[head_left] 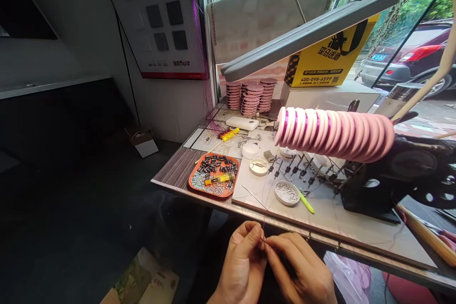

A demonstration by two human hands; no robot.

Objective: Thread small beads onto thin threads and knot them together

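Observation:
My left hand (239, 261) and my right hand (302, 266) meet just below the table's front edge. Thumb and fingertips are pinched together on each. Between them runs a thin dark-purplish thread (264, 222), rising toward the tabletop. Any small piece held at the fingertips is too tiny to make out. Beyond the hands, a thin metal needle-like rod (254, 197) lies on the board. A round dish of small white beads (287, 193) sits near a yellow-green-handled tool (307, 203). Several small black parts on wires (295, 167) stand behind the dish.
An orange tray (192, 184) holds small black and silvery parts. Pink discs fill a horizontal spindle (335, 133) on a black machine (402, 166) at right; more pink discs (251, 99) are stacked behind. A grey lamp arm (313, 33) hangs over the table, before a yellow box (331, 52).

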